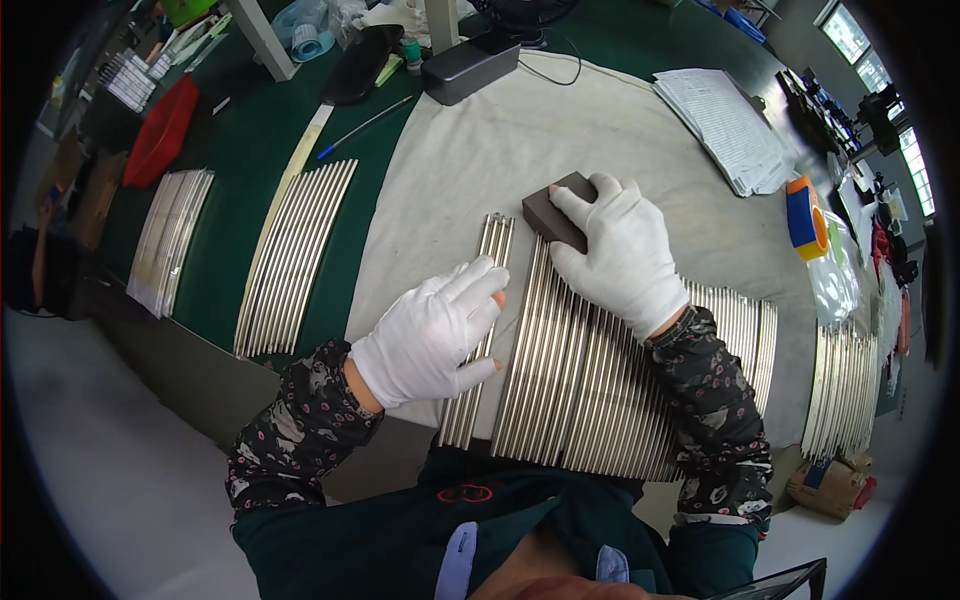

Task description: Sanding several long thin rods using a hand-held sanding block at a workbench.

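Observation:
My right hand (622, 250), in a white glove, is closed on a dark brown rectangular block (556, 212) at the top ends of a wide row of shiny metal rods (575, 370). Its forearm crosses over part of that row and hides some of it. To the left, a narrow group of several metal rods (462, 415) lies apart from the wide row. My left hand (430, 325), in a white glove with bare fingertips showing, lies across this group with its fingers stretched out and the thumb apart.
A light cloth (430, 190) covers the table's middle. More metal rods (295, 260) and a bundle (170, 240) lie left; another bundle (840, 390) lies right. Papers (725, 130), tape rolls (805, 218), a pen (365, 128), a black case (470, 68) and a red bin (162, 130) surround the work.

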Tool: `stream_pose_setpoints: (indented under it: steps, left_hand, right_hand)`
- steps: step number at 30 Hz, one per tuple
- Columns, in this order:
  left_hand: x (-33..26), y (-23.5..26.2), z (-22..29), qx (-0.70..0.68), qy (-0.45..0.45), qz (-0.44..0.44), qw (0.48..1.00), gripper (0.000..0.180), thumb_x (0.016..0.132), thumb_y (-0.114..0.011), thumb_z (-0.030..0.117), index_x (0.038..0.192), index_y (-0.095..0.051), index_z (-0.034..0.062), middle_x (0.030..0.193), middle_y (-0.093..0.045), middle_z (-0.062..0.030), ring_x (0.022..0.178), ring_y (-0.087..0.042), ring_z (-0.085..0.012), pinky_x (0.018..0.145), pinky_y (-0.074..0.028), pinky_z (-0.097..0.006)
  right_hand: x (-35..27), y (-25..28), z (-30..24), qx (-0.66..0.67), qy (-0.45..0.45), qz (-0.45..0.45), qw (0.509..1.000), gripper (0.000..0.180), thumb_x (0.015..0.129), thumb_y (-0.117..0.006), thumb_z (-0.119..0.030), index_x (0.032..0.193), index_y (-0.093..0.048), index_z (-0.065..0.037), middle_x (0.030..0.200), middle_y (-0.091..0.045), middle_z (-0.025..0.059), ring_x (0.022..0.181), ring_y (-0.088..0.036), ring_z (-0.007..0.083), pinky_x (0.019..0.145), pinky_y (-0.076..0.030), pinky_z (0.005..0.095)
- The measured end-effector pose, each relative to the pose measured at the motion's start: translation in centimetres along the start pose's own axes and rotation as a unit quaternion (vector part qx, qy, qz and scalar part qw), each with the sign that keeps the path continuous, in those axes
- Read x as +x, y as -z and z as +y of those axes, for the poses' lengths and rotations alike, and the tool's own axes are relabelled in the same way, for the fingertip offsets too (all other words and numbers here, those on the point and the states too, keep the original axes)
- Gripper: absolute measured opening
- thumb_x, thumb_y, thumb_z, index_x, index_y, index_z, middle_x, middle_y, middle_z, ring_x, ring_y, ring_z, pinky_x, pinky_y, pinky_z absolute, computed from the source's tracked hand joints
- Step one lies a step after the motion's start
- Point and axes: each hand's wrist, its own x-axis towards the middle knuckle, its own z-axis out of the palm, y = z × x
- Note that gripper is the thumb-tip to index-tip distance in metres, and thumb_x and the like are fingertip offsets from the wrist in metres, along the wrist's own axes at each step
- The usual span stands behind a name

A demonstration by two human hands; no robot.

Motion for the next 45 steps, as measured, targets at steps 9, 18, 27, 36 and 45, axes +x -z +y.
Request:
stream_pose_setpoints:
  steps: [9, 18, 27, 36, 45]
  left_hand:
    - [0.1, 0.3, 0.2, 0.003, 0.008, -0.012, 1.000, 0.062, 0.066, -0.080, 0.022, 0.115, -0.056, -0.0059, 0.129, -0.055, -0.0209, 0.121, -0.054, -0.0394, 0.092, -0.050, -0.041]
    - [0.1, 0.3, -0.2, 0.024, -0.008, -0.039, 0.999, 0.069, 0.068, -0.078, 0.032, 0.121, -0.053, -0.0048, 0.132, -0.052, -0.0205, 0.125, -0.051, -0.0385, 0.101, -0.044, -0.045]
    - [1.9, -0.9, 1.5, 0.037, -0.086, -0.130, 0.987, 0.078, 0.074, -0.071, 0.045, 0.136, -0.048, 0.0037, 0.147, -0.039, -0.0204, 0.139, -0.035, -0.0359, 0.113, -0.026, -0.057]
    - [0.5, -0.4, 0.6, 0.038, -0.057, -0.117, 0.991, 0.075, 0.077, -0.069, 0.049, 0.134, -0.048, 0.0038, 0.146, -0.040, -0.0200, 0.138, -0.036, -0.0366, 0.113, -0.026, -0.057]
    - [0.7, -0.3, 1.4, 0.005, -0.064, -0.119, 0.991, 0.080, 0.067, -0.078, 0.042, 0.131, -0.049, 0.0034, 0.143, -0.043, -0.0202, 0.136, -0.038, -0.0362, 0.113, -0.028, -0.055]
  right_hand:
    - [0.1, -0.2, 0.1, -0.002, 0.032, 0.026, 0.999, 0.050, 0.073, -0.064, -0.032, 0.117, -0.067, -0.009, 0.100, -0.059, 0.0201, 0.093, -0.060, 0.0324, 0.076, -0.053, 0.0410]
    - [-2.0, 2.2, 3.0, 0.050, -0.019, 0.094, 0.994, 0.053, 0.072, -0.069, -0.025, 0.121, -0.064, -0.007, 0.120, -0.057, 0.0262, 0.105, -0.058, 0.0382, 0.090, -0.051, 0.0422]
    - [-5.0, 2.6, 4.5, 0.042, -0.079, 0.052, 0.995, 0.053, 0.071, -0.069, -0.024, 0.120, -0.065, -0.005, 0.119, -0.058, 0.0248, 0.105, -0.059, 0.0374, 0.091, -0.051, 0.0426]
    - [-4.1, 2.0, 3.6, 0.044, -0.050, 0.042, 0.997, 0.053, 0.071, -0.069, -0.024, 0.120, -0.065, -0.006, 0.120, -0.058, 0.0251, 0.103, -0.059, 0.0378, 0.090, -0.051, 0.0429]
    - [-3.2, 1.6, 2.6, 0.041, -0.026, 0.037, 0.998, 0.054, 0.071, -0.068, -0.026, 0.121, -0.064, -0.006, 0.117, -0.058, 0.0257, 0.102, -0.060, 0.0376, 0.088, -0.052, 0.0421]
